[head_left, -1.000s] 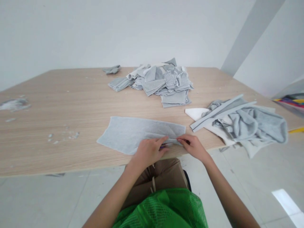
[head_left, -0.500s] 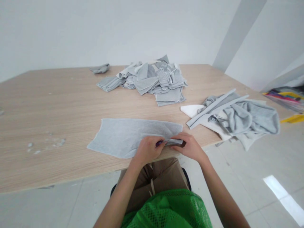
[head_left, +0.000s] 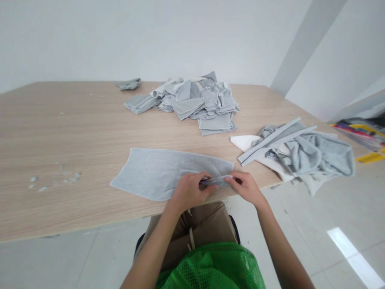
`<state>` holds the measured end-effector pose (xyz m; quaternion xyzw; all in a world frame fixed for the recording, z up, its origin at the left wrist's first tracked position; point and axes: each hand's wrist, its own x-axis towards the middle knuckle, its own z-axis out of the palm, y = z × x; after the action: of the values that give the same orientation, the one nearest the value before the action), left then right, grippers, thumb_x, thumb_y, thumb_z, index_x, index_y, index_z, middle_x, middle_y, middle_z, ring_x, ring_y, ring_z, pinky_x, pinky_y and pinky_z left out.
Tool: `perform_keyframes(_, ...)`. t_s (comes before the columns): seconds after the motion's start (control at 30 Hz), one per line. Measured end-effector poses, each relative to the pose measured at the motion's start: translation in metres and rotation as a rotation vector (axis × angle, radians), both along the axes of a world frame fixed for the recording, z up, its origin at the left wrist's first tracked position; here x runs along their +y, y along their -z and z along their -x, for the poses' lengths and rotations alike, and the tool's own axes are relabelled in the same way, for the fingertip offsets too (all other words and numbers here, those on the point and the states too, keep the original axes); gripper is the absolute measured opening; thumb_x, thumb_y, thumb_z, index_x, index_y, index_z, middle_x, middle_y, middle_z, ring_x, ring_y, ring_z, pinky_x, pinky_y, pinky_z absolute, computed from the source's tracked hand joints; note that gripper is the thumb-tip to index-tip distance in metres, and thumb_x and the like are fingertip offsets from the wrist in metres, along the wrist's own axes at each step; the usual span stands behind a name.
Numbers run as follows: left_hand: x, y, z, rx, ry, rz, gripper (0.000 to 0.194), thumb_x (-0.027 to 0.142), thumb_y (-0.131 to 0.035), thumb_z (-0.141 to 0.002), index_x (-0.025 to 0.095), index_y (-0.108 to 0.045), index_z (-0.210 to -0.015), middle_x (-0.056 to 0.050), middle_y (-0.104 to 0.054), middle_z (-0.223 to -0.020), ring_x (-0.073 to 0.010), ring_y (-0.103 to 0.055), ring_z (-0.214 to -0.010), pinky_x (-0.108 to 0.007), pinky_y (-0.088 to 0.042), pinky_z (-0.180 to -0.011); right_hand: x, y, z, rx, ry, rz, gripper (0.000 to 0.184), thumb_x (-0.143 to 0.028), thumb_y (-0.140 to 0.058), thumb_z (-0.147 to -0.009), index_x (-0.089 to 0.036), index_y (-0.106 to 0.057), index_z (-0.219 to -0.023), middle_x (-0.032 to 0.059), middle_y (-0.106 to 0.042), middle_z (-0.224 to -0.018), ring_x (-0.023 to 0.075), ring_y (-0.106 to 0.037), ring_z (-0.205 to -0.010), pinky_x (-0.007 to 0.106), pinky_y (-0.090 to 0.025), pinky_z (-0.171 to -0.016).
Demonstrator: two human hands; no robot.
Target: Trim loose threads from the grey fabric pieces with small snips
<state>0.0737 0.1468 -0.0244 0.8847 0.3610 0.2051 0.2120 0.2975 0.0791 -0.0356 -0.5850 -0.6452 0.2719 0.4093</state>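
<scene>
A grey fabric piece [head_left: 162, 172] lies flat near the table's front edge, its near right edge folded up. My right hand [head_left: 245, 188] pinches the right end of that folded edge between thumb and fingers. My left hand [head_left: 191, 188] rests on the fabric just to the left, its fingers curled round a small dark purple object [head_left: 205, 182]. Most of this object is hidden by the hand, so its kind cannot be made out. A strip of folded edge stretches between the two hands.
Several grey folded fabric pieces [head_left: 192, 102] form a pile at the back of the wooden table [head_left: 75, 132]. A heap of grey and white cloth [head_left: 303, 150] hangs over the right front edge. Lint scraps [head_left: 57, 180] lie at left.
My right hand has shifted slightly right along the folded edge. The left hand's thumb has moved away from the fabric edge, showing more of the purple object. The view has tilted slightly.
</scene>
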Motion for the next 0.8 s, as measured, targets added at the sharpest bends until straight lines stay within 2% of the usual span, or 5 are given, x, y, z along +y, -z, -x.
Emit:
perform_keyframes(0.1,-0.001,0.003,0.001,-0.052,-0.007,-0.004,0.031,0.042,-0.072,-0.084,0.024,-0.069,-0.109,-0.001,-0.074,-0.081,-0.0191,-0.065,-0.073,-0.029,-0.041,-0.071,0.000,-0.001,-0.001,-0.013,-0.024,-0.002,0.045,-0.048,-0.056,-0.094,-0.018,-0.055,-0.059,-0.0030,-0.042,-0.057,0.0120,-0.040,-0.058,0.026,-0.030,-0.055)
perform_keyframes(0.23,0.001,0.007,0.002,-0.097,0.005,-0.015,0.019,0.036,-0.063,-0.092,0.020,-0.072,-0.088,-0.002,-0.074,-0.079,-0.0166,-0.065,-0.071,-0.028,-0.043,-0.070,-0.001,0.000,-0.001,-0.019,-0.016,-0.028,0.041,-0.047,-0.062,-0.091,-0.018,-0.061,-0.061,-0.0025,-0.047,-0.057,0.0121,-0.042,-0.057,0.027,-0.032,-0.055)
perform_keyframes(0.33,0.002,0.009,0.003,-0.124,0.016,-0.026,0.021,0.035,-0.061,-0.094,0.019,-0.073,-0.090,-0.003,-0.074,-0.083,-0.0165,-0.066,-0.076,-0.027,-0.045,-0.074,-0.002,0.004,-0.001,0.023,0.021,-0.037,0.029,-0.046,-0.076,-0.080,-0.019,-0.077,-0.092,-0.0011,-0.060,-0.067,0.0130,-0.050,-0.060,0.026,-0.038,-0.057)
perform_keyframes(0.43,0.002,0.008,0.002,-0.129,0.041,-0.039,0.020,0.033,-0.058,-0.096,0.019,-0.072,-0.097,-0.004,-0.073,-0.091,-0.0173,-0.066,-0.083,-0.028,-0.046,-0.078,-0.002,0.008,-0.001,0.054,0.033,-0.050,0.047,-0.042,-0.084,-0.072,-0.022,-0.076,-0.113,0.0003,-0.069,-0.078,0.0140,-0.056,-0.063,0.026,-0.043,-0.059)
perform_keyframes(0.8,0.001,0.003,0.003,-0.082,0.079,0.024,0.021,0.029,-0.050,-0.100,0.019,-0.068,-0.100,-0.005,-0.071,-0.097,-0.0194,-0.065,-0.087,-0.030,-0.044,-0.077,0.001,0.008,-0.003,0.072,-0.029,-0.203,0.015,-0.027,-0.068,-0.089,-0.021,-0.080,-0.092,0.0057,-0.074,-0.082,0.0170,-0.063,-0.072,0.028,-0.047,-0.063)
